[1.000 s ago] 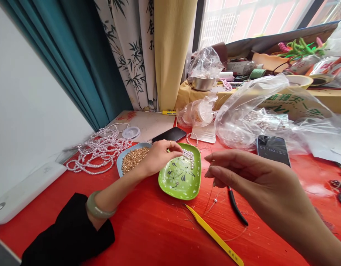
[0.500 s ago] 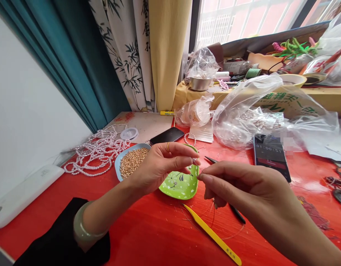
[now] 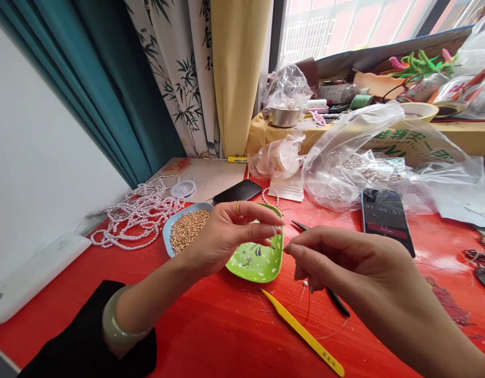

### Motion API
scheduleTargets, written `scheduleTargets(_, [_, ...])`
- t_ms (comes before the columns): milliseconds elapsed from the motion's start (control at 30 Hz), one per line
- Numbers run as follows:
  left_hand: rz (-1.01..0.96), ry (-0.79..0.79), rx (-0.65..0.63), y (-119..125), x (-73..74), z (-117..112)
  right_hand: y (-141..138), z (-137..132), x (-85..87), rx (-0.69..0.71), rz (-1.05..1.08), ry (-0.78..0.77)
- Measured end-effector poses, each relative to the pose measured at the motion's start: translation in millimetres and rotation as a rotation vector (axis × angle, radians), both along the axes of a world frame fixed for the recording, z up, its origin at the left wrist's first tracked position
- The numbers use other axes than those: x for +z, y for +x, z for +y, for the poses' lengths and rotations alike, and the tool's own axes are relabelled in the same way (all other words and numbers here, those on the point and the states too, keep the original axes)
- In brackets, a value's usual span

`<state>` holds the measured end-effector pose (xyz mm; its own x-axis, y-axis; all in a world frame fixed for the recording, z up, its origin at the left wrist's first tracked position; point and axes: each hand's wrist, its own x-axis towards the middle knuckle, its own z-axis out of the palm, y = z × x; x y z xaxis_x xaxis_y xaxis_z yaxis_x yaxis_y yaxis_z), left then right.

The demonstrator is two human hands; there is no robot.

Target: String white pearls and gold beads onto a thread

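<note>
Centre frame: left hand (image 3: 226,237) pinches a pearl (image 3: 277,229), right hand (image 3: 356,268) pinches the thread (image 3: 308,307); best keep both fingertips close and steady.

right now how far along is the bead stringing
Done: long pearl strands lie piled at the left. In hand: the left hand pinches what looks like a pearl, and the right hand pinches a thin thread with one bead hanging. Left: a blue dish full of gold beads, so probably plenty.
</note>
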<state>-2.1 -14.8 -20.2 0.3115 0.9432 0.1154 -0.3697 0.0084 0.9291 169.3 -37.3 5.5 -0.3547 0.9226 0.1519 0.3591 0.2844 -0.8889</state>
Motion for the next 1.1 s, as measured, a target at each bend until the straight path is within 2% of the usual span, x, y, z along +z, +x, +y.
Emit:
scheduleTargets(133, [0.073, 0.034, 0.039, -0.4, 1.1, 0.0, -0.8, -1.5, -0.6, -0.034, -0.015, 0.008])
scheduleTargets(333, [0.113, 0.091, 0.043, -2.0, 0.9, 1.0, -1.0, 0.7, -2.8, 0.007, -0.044, 0.085])
scheduleTargets(567, [0.258, 0.323, 0.100, -1.1, 0.7, -3.0, 1.6, 0.8, -5.0, -0.015, -0.085, 0.295])
scheduleTargets(767, [0.311, 0.493, 0.166, -0.8, 1.8, -5.7, 2.0, 5.0, -5.0, -0.018, -0.070, 0.274])
scheduleTargets(900, [0.322, 0.505, 0.206, -1.0, 2.5, -6.6, 2.0, 5.9, -1.0, 0.005, -0.061, 0.237])
scheduleTargets(1100, [0.323, 0.477, 0.195, -2.0, 2.6, -8.5, 3.7, 7.2, 0.8, -0.045, -0.057, 0.285])
